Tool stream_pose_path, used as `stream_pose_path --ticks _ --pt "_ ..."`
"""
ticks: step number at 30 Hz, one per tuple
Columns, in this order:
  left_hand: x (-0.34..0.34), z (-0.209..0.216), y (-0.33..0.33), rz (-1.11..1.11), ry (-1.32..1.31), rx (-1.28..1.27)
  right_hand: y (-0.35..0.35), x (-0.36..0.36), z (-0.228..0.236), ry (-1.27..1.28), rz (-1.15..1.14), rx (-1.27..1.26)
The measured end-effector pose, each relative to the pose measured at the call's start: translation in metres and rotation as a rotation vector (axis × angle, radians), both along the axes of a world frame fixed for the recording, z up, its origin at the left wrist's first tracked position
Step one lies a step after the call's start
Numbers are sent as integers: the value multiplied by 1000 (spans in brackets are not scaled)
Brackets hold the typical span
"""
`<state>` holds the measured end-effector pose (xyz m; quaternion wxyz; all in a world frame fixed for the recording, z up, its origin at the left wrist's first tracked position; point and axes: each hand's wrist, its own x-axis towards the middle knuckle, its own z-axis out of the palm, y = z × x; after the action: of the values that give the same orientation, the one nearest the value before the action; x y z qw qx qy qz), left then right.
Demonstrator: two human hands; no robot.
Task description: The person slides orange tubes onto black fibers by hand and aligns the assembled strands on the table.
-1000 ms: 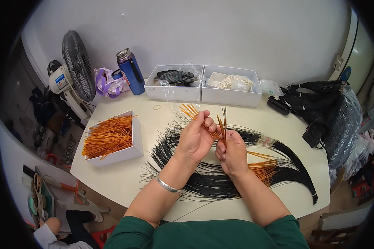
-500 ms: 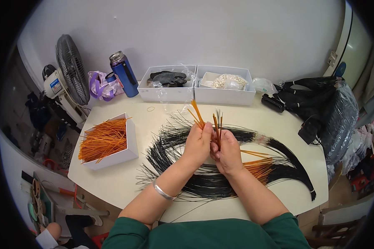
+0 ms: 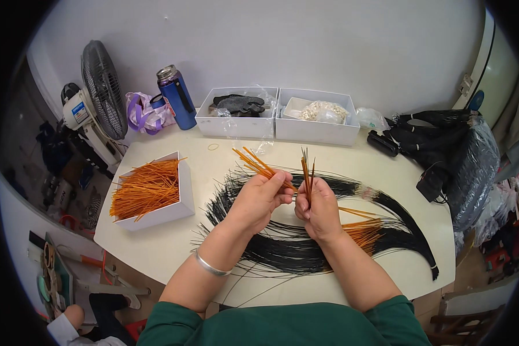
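A small fan of thin orange tubes point(image 3: 254, 162) is pinched in my left hand point(image 3: 254, 202), their ends pointing up and left. Close beside it, my right hand point(image 3: 320, 212) is closed on an upright bundle of orange tubes with dark wire tips point(image 3: 307, 173) showing at the top. Beneath both hands, a large curved bundle of black wires point(image 3: 288, 254) lies on the table. Orange tubes point(image 3: 363, 235) cover a stretch of it, right of my right wrist. To the left, a white box point(image 3: 185, 193) is heaped with loose orange tubes point(image 3: 147, 190).
Along the wall stand a blue flask point(image 3: 177, 101), a purple-and-white bag point(image 3: 147, 115), a white box with dark gloves point(image 3: 236, 127) and another with pale small parts point(image 3: 317, 132). Black wire bundles in plastic point(image 3: 473, 155) occupy the right edge. A fan point(image 3: 104, 89) stands left.
My left hand has drawn slightly left, away from the right hand. Its orange tubes have tipped from nearly upright to slanting left. My right hand keeps its bundle upright.
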<state>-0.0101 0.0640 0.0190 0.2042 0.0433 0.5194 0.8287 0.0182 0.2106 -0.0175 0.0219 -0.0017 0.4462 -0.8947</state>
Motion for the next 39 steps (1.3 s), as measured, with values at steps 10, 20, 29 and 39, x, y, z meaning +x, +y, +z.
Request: stream_pose_path --ticks 10,20,29,39 --pt "-5 -1 -24 132 26 -145 -2 5 3 62 127 212" --pt "-8 -9 -63 215 69 22 -10 18 10 79 192 602" --pt "-5 -7 -70 300 38 -64 -12 22 8 266 187 875" --pt "-2 -8 -68 356 84 -76 -13 24 8 300 205 913"
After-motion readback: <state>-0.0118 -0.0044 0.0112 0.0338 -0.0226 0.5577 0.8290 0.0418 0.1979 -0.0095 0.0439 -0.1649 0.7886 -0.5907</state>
